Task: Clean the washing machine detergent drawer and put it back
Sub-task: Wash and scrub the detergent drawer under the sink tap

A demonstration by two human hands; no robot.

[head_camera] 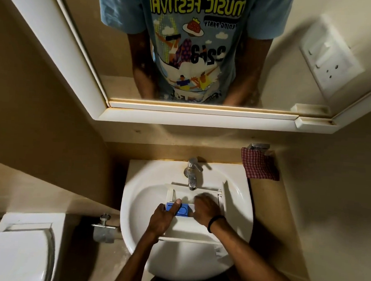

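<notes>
Below the tap [192,173], the drawer [188,231] lies in the sink [137,202]. The left hand [163,217] grips it, thumb on the blue insert [184,211]; the right hand [205,208] is blurred, grip unclear.

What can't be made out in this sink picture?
Head view:
Right hand: motion-blurred; whether it holds anything is unclear.
White plastic detergent drawer: compartments hidden under both hands.
Blue plastic insert: partly covered by the thumb of the left hand.
Chrome tap: running water too faint to tell.

Dim warm light; my right hand [206,208] smears with motion, shadows flank the white ceramic basin [138,176], edges bow.
</notes>
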